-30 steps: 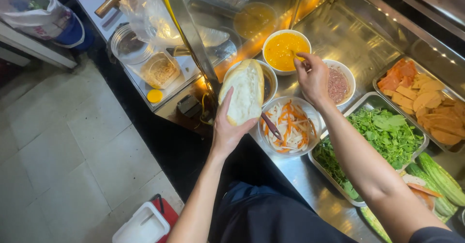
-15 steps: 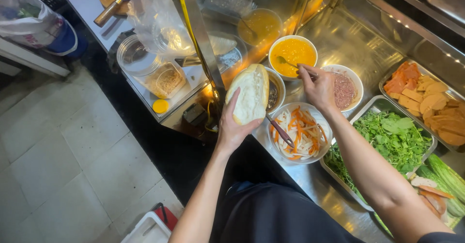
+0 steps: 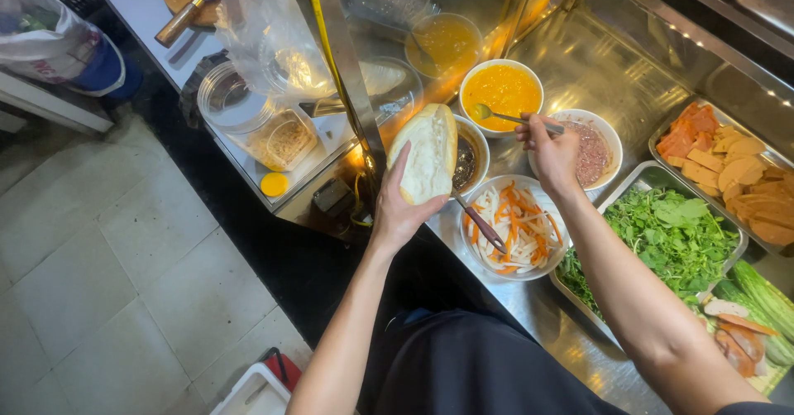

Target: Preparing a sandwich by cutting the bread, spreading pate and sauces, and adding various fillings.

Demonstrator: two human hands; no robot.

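My left hand (image 3: 403, 208) is curled around a split bread roll (image 3: 428, 152), fingers underneath and thumb up its near side, holding it upright over the steel counter (image 3: 529, 316) just in front of a small bowl of dark sauce (image 3: 468, 157). My right hand (image 3: 550, 148) is closed in a pinch on the handle of a metal spoon (image 3: 506, 118), whose bowl hangs over the white bowl of yellow sauce (image 3: 500, 94) and carries some of that sauce. Just right of my right hand sits a bowl of pinkish pâté (image 3: 594, 152). Below both hands is a steel bowl of shredded white and orange pickles (image 3: 514, 226) with a utensil (image 3: 480, 223) resting in it, its handle pointing toward the roll. To the right I see 1 tray of leafy greens (image 3: 674, 237), another of sliced cold meats (image 3: 732, 167), and cucumber spears (image 3: 765, 299) near the edge. On the far left, behind the glass, stands a plastic tub (image 3: 256, 121), with a knife (image 3: 194, 5) on a wooden board.
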